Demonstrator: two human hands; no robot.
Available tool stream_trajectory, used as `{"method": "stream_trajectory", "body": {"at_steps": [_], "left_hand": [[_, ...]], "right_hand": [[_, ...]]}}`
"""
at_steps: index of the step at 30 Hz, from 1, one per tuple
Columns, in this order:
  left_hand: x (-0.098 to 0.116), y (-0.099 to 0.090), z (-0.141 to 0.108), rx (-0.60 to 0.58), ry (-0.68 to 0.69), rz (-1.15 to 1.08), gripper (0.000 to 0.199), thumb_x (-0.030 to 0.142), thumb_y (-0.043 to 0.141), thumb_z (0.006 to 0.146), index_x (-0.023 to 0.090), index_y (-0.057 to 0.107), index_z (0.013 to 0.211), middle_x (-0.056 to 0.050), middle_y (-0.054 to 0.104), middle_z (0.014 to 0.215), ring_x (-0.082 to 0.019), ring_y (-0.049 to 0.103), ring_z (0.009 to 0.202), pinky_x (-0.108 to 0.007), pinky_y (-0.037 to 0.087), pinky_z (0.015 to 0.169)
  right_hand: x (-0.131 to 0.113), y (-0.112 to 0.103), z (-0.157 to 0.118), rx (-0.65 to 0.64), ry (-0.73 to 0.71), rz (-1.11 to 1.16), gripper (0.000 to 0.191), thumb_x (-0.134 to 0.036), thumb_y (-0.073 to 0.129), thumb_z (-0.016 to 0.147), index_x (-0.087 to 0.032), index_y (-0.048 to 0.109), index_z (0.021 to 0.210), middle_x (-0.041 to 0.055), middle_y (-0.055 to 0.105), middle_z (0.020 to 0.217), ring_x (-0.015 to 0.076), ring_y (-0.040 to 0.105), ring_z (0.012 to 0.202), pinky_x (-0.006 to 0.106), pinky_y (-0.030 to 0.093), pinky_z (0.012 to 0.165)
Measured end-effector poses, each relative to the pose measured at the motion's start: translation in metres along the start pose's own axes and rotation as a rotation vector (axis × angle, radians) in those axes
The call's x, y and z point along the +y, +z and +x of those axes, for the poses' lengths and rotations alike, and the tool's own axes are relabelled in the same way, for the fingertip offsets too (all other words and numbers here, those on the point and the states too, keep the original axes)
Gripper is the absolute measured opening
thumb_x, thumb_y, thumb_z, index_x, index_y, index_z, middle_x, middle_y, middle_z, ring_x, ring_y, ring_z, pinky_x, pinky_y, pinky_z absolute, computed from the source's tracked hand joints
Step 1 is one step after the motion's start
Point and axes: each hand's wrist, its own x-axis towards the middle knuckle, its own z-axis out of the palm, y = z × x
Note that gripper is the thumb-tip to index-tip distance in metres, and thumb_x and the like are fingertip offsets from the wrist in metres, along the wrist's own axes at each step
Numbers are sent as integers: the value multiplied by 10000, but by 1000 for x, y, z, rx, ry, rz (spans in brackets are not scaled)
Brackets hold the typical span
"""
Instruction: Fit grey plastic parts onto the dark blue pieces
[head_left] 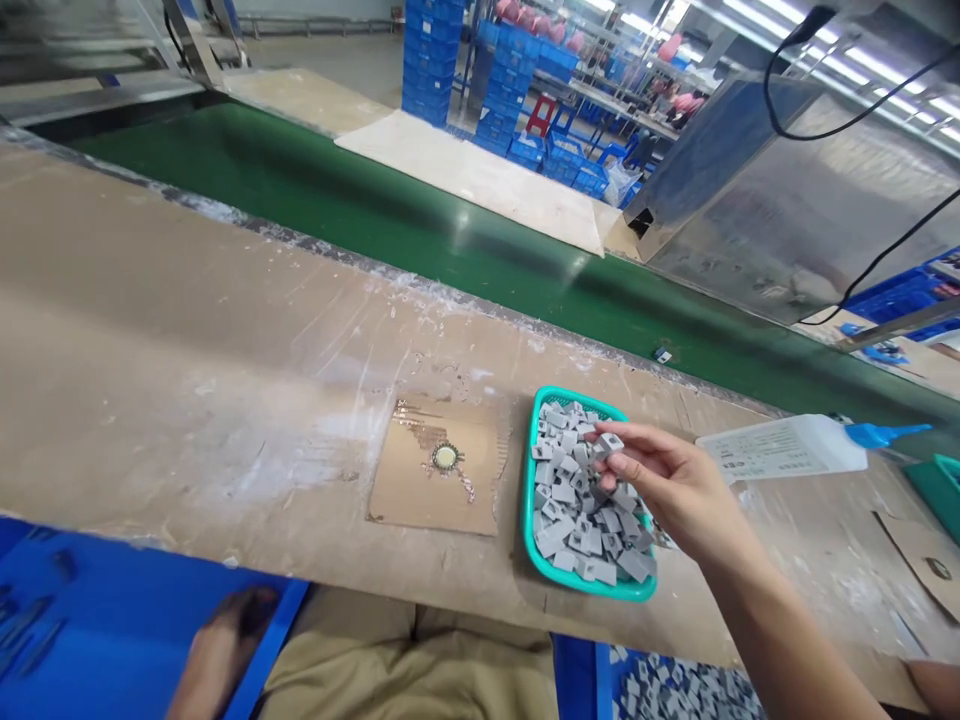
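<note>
Over a green basket (527,500) full of small grey blocks, my right hand (652,470) pinches one grey block (609,443) between thumb and fingers. My left hand (229,640) is low at the left, inside the blue bin (135,610) near its right wall. Its fingers are dark and blurred, so what they hold, if anything, is hidden. Left of the basket lies a cardboard piece (427,500) with a round bottle cap (445,457) on it.
A bottle with a blue nozzle (787,446) lies right of the basket. Beyond the table runs a green conveyor belt (360,220) with a small part (662,355) on it. Another bin of grey blocks (682,690) sits below the table edge. Someone's arm (936,680) shows at the right edge.
</note>
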Motion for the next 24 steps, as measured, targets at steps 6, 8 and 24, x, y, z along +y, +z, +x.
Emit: {"method": "stream_trajectory", "body": {"at_steps": [6, 8, 24], "left_hand": [[4, -13, -16, -53, -238, -434, 274, 36, 716, 631, 164, 621, 854, 13, 670, 805, -167, 618, 816, -226, 523, 743], [7, -18, -23, 16, -319, -584, 188, 16, 592, 757, 139, 603, 899, -7, 665, 842, -149, 628, 803, -264, 550, 750], [96, -23, -99, -156, -516, -1069, 309, 73, 829, 420, 101, 685, 692, -73, 635, 649, -200, 638, 637, -225, 570, 559]], "right_hand": [[-24, 51, 3, -57, -165, -383, 295, -329, 677, 727, -220, 648, 1000, 39, 690, 871, 163, 640, 758, 304, 541, 687], [-27, 72, 10, -94, -244, -545, 210, -299, 639, 755, -208, 659, 943, 43, 690, 862, 165, 632, 740, 315, 525, 689], [-11, 129, 39, -249, -270, -803, 180, -252, 560, 787, -177, 675, 904, 65, 666, 818, 182, 606, 712, 331, 496, 679]]}}
